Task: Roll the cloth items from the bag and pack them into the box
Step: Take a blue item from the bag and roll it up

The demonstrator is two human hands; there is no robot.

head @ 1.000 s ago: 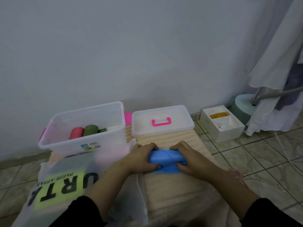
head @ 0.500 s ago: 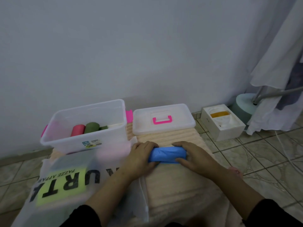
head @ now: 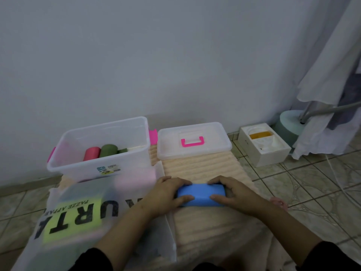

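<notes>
1. Your left hand (head: 166, 194) and right hand (head: 232, 194) both grip the blue cloth roll (head: 201, 194), one at each end: fingers curled over the far edge, thumbs pressed on the near side, so each hand is clamped on the roll.
2. The roll lies on the peach ribbed mat (head: 205, 169) just in front of you, its long axis running from 9 o'clock to 3 o'clock, squarely between your hands.
3. The relation that matters: the open clear box (head: 101, 151) sits at about 10 o'clock from the roll, well apart from it, so your left hand is the nearer one for the carry (a judgement, not something shown).
4. Inside the box a pink roll (head: 91, 153) and a green roll (head: 108, 150) already lie side by side, with free floor to their right; the blue roll looks finished and ready to join them.
5. The box's lid (head: 193, 141), with its pink handle, rests at 12 o'clock on the far end of the mat, out of the path.
6. The translucent bag (head: 78, 212) with black lettering lies at 8 o'clock, its edge touching the mat.
7. Around you: tiled floor (head: 312, 192), a plain wall (head: 156, 55), a small white carton (head: 263, 143) at 2 o'clock, and a draped white cloth (head: 336, 75) beyond it.
</notes>
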